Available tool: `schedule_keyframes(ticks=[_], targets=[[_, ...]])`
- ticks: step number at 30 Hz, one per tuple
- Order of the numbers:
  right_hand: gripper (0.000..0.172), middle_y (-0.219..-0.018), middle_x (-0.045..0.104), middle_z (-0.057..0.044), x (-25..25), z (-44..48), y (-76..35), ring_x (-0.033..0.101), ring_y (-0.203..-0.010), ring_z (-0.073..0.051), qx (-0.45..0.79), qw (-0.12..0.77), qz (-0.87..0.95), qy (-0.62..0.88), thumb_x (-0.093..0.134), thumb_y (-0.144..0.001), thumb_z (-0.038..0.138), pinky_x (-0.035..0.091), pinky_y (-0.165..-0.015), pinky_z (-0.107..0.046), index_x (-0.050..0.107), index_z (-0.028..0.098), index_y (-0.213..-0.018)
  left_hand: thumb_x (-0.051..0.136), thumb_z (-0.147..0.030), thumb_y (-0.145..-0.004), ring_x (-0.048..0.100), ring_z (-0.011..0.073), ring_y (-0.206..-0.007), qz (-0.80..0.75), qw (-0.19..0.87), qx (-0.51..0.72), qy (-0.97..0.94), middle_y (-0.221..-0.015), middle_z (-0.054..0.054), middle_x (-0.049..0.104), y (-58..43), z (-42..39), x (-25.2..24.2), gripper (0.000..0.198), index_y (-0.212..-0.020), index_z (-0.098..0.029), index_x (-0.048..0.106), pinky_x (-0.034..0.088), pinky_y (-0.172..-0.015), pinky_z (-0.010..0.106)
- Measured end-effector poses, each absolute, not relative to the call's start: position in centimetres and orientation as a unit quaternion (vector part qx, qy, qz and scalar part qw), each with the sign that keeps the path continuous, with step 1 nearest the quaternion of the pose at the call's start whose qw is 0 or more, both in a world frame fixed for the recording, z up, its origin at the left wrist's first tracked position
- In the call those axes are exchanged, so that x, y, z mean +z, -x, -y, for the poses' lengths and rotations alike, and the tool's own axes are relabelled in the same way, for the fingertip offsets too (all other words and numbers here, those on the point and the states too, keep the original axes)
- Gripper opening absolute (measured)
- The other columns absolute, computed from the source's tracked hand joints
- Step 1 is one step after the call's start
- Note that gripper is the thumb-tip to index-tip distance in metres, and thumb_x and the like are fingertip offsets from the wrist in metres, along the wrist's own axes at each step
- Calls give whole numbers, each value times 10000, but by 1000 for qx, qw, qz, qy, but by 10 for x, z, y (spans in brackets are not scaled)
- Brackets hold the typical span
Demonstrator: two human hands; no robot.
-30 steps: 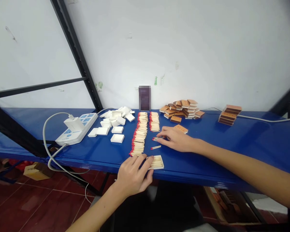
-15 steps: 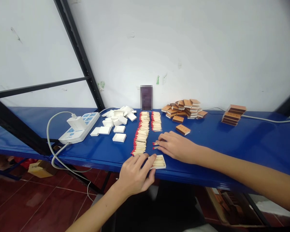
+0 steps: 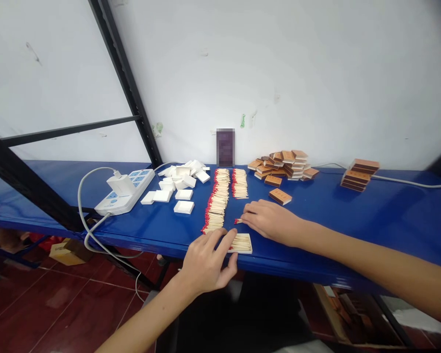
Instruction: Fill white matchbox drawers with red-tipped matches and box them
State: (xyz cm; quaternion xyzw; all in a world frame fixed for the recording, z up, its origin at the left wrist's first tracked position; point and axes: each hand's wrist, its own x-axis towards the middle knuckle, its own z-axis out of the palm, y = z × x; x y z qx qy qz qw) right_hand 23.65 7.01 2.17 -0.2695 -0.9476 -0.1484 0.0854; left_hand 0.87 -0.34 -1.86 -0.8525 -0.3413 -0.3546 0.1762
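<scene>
My left hand (image 3: pixel 208 259) is closed at the left end of a small white matchbox tray (image 3: pixel 250 243) at the table's front edge, its fingers hiding that end. Matches (image 3: pixel 241 242) lie lengthwise in the tray. Just behind it, my right hand (image 3: pixel 270 222) pinches a few matches (image 3: pixel 237 221), their red heads pointing left. Its fingers cover the rest of the sticks. Beyond both hands lie a long row of red-headed matches (image 3: pixel 217 198) and a shorter row of matches (image 3: pixel 239 184) beside it.
Empty white trays (image 3: pixel 183 207) are heaped left of the matches, near a power strip (image 3: pixel 127 192) with cables. Brown matchbox sleeves (image 3: pixel 280 196) are piled at the back right, with a stack of matchboxes (image 3: pixel 359 175) farther right. A dark pixelated rectangle (image 3: pixel 225 148) stands against the wall.
My right fingers have drawn together on the loose matches, and fewer heads show. My left hand stays at the tray, with more of the tray's matches visible. The view has shifted slightly.
</scene>
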Motion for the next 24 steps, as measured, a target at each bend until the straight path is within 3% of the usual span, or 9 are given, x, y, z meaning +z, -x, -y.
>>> schedule_keyframes(ticks=[5, 8, 10, 13, 17, 21, 24], targets=[[238, -926, 637, -98, 30, -69, -235, 588, -815, -205, -130, 74, 947, 285, 436, -1008, 210, 375, -729, -331, 654, 134, -951, 540, -274, -870, 668, 257, -964, 339, 137, -367, 855, -1136, 146, 645, -5, 7, -19, 427, -1277, -148, 524, 567, -756, 348], [218, -901, 621, -92, 33, -71, -236, 582, -799, -200, -126, 71, 944, 295, 444, -1009, 233, 372, -719, -322, 619, 143, -916, 491, -366, -882, 626, 269, -1027, 341, 4, -398, 852, -1184, 162, 594, 2, 8, -5, 462, -1284, -140, 519, 547, -794, 378], [211, -896, 616, -90, 32, -73, -237, 582, -791, -199, -124, 62, 944, 298, 438, -1011, 239, 374, -709, -318, 603, 146, -915, 417, -395, -927, 616, 224, -881, 341, -85, -431, 831, -1020, 115, 613, 5, 6, 14, 394, -1191, -144, 568, 519, -739, 356], [211, -912, 614, -92, 30, -75, -239, 580, -748, -193, -129, 48, 943, 304, 413, -1016, 239, 379, -686, -318, 584, 145, -939, 389, -421, -958, 526, 163, -650, 303, -124, -459, 826, -709, 27, 538, 5, -1, 52, 356, -883, -158, 617, 433, -629, 307], [200, -922, 606, -96, 29, -76, -240, 585, -743, -195, -108, 46, 945, 304, 395, -1016, 235, 393, -681, -318, 563, 145, -955, 437, -407, -951, 430, 131, -542, 338, -162, -444, 814, -595, -11, 473, -3, 5, 81, 358, -685, -189, 538, 364, -544, 280], [171, -905, 593, -77, 34, -77, -243, 580, -728, -179, -30, 62, 950, 305, 406, -1008, 239, 405, -669, -303, 532, 164, -919, 401, -476, -985, 570, 193, -679, 373, -293, -405, 781, -711, 48, 621, -7, 40, 51, 427, -746, -205, 630, 476, -607, 301], [162, -901, 588, -72, 39, -76, -245, 567, -699, -172, -7, 58, 948, 312, 405, -1006, 237, 405, -657, -304, 523, 170, -917, 452, -530, -971, 608, 190, -737, 375, -372, -348, 775, -780, 49, 654, -11, 62, 10, 399, -844, -235, 690, 505, -643, 286]])
